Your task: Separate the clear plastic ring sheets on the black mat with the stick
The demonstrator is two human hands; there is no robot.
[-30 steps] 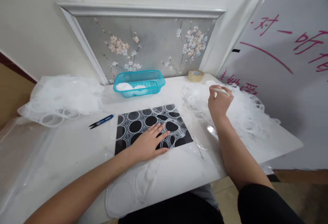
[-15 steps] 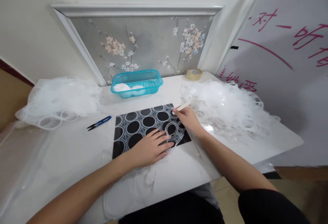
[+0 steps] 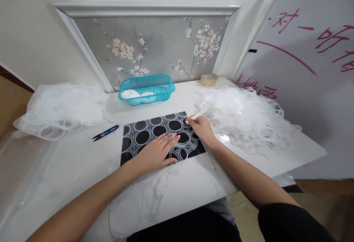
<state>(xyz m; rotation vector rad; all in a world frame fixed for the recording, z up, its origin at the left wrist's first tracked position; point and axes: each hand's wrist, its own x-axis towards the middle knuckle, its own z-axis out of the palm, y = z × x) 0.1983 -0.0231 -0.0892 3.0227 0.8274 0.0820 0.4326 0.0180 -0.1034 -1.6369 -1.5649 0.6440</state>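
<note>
A black sheet patterned with rows of pale-rimmed circles lies on the white table. My left hand rests on its lower middle, palm down, thumb and fingers spread. Pinched in the fingers of my right hand is a thin white flat stick, slanting up to the right over the sheet's right edge. The stick's lower end is mostly covered by my fingers. Thin clear plastic film with ring outlines hangs over the table's near edge, below my left wrist.
Blue-handled thread snips lie left of the sheet. Behind it stands a turquoise basket with white discs inside. Piles of translucent ring-cut film lie left and right. A tape roll sits at the back.
My left hand has shifted up and slightly left on the sheet, with its thumb spread wider. The loose clear loops by its fingertips no longer show there. My right hand stays almost in place.
</note>
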